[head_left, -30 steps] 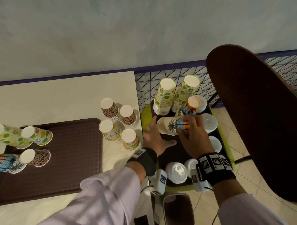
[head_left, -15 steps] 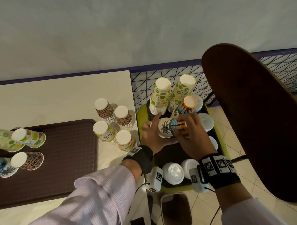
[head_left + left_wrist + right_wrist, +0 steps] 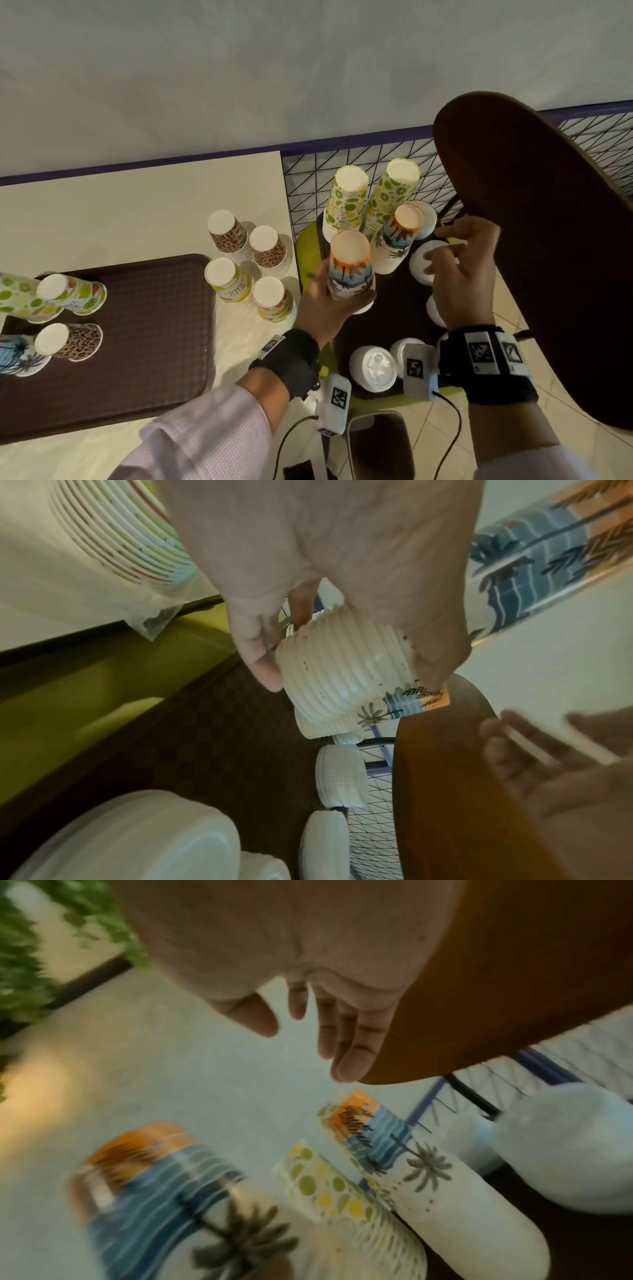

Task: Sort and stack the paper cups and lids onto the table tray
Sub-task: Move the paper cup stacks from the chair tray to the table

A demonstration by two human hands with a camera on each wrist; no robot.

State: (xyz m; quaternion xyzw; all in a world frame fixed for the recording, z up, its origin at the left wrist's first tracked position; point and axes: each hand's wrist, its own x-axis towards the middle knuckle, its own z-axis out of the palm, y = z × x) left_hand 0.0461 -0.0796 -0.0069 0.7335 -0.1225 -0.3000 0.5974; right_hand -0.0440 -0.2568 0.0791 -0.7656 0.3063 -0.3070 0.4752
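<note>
Lifted upright now, palm-print cup stack [image 3: 350, 270] sits gripped in left hand [image 3: 327, 310]; right hand [image 3: 460, 274] loose-fingered.

Dim, warm indoor light; soft shadows beside cups [image 3: 246, 236]. Head view sharp, bowed at edges. Right wrist view heavily motion-blurred; left wrist view softer at margins.

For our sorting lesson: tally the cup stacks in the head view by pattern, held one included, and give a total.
Leopard-print cup stacks: 3
Palm-sunset cup stacks: 3, one in the left hand
Lime-slice cup stacks: 3
Summer-fruit cup stacks: 3
Total: 12
</note>
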